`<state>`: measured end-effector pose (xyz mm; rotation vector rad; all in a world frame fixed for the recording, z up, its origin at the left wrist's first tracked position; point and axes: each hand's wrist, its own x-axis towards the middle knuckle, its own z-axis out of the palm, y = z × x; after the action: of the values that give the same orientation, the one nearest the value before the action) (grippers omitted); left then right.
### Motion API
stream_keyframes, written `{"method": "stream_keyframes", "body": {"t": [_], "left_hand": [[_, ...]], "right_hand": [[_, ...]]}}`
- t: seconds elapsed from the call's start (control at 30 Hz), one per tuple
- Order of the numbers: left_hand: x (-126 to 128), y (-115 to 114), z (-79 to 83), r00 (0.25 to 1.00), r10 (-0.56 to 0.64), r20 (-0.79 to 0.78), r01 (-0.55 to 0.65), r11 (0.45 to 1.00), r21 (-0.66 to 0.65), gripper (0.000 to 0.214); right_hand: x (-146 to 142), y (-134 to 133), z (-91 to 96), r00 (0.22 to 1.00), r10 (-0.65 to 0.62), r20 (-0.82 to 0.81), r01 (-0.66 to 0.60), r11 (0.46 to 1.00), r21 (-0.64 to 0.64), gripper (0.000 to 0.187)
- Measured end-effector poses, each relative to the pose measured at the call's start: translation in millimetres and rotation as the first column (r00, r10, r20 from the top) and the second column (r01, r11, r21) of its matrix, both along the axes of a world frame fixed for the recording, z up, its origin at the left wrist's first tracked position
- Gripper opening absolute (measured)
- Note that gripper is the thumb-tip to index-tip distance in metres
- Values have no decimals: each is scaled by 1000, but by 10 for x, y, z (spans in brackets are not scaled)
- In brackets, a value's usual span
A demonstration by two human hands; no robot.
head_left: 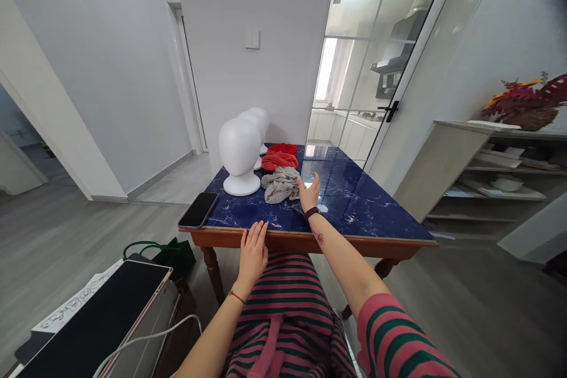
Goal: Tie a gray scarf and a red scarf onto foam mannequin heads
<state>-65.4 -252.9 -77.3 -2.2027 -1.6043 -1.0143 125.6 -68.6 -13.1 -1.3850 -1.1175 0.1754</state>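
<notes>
On the blue marbled table (354,207) lies a crumpled grey cloth (281,186). My right hand (309,191) is at the cloth's right edge, thumb and fingers apart; whether it touches the fabric I cannot tell. My left hand (254,251) rests on the table's front edge with its fingers stretched out, holding nothing. Behind the grey cloth is a crumpled red cloth (280,159), with more red fabric beyond it. Left of the cloths stands a white mannequin head (240,153) on a round base, and further heads stand in a row behind it, partly hidden.
A dark phone (199,209) lies at the table's front left corner. Below left are a large dark-screened device (101,313), a white cable (155,335) and a green bag (175,257). A shelf unit (460,171) stands at the right, near a glass door (367,65).
</notes>
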Motion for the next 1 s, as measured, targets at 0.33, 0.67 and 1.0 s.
{"method": "stream_keyframes", "body": {"t": [0.33,0.67,1.0], "left_hand": [[-26,-36,53,1000,-22,-6,22,999,-39,64],[-168,-82,229,989,-130,-71,112,970,-216,69],[-136,-105,222,989,-95,-115,72,979,-190,76]], "right_hand": [[55,54,-78,944,214,-252,-244,966,-90,32],[186,-575,-21,709,424,-563,-503,864,16,32],[154,-1176,-48,617,506,-603,-546,827,136,34]]}}
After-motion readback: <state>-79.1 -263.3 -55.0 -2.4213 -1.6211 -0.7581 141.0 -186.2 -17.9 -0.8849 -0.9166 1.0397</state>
